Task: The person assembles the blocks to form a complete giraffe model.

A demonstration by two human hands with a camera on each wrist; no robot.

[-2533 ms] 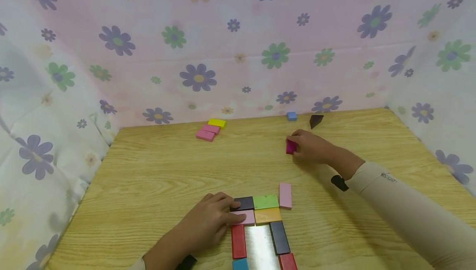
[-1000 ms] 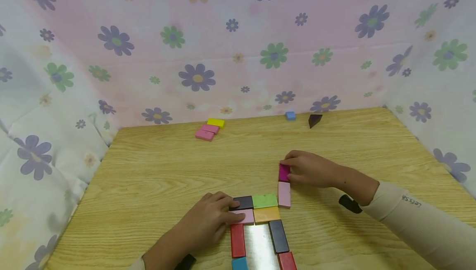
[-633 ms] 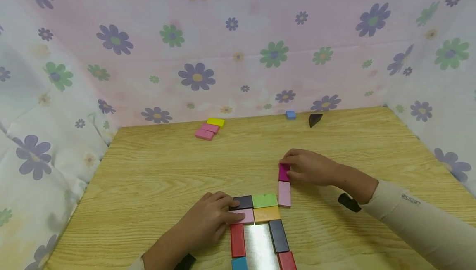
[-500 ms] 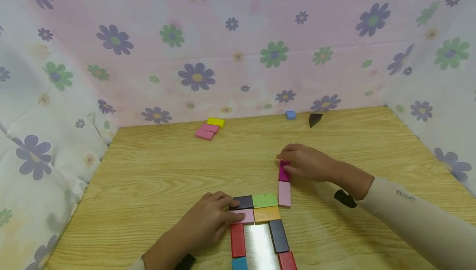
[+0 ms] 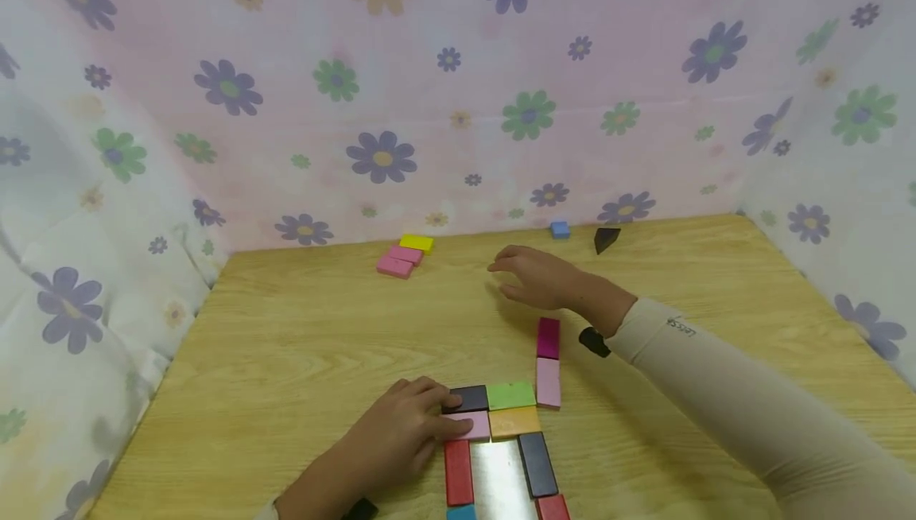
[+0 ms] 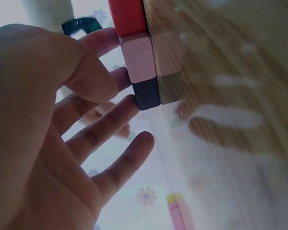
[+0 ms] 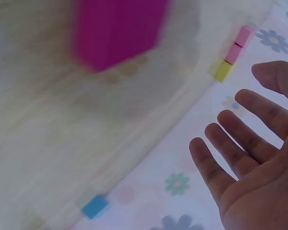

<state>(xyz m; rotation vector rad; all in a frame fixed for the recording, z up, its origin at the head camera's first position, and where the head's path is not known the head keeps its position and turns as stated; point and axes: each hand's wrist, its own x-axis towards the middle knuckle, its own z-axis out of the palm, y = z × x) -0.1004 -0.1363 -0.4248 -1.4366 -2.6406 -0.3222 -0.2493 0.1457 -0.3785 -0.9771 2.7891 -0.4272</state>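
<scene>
My left hand [image 5: 401, 436] rests its relaxed fingers on a black block [image 5: 470, 398] and a light pink block [image 5: 478, 426]; the left wrist view shows the fingertips at the side of the black block [image 6: 147, 94]. Beside them lie a green block [image 5: 511, 395] and an orange block [image 5: 515, 422]. Two columns run toward me, with a red block [image 5: 459, 472] left and a dark grey block [image 5: 537, 464] right. A magenta block [image 5: 548, 338] stands end to end with a pink block [image 5: 548, 383]. Beyond it, my right hand [image 5: 537, 277] hovers with spread fingers, holding nothing.
At the back left of the wooden table [image 5: 300, 345] are two pink blocks [image 5: 395, 267] and a yellow block [image 5: 417, 244]. A small blue block [image 5: 560, 230] and a dark wedge-shaped block [image 5: 607, 239] lie at the back right. Flowered cloth [image 5: 458, 106] surrounds the table.
My right hand brought the magenta block nearer to the pink block's far end, let go of it, and moved away left and back. My left hand stays in place.
</scene>
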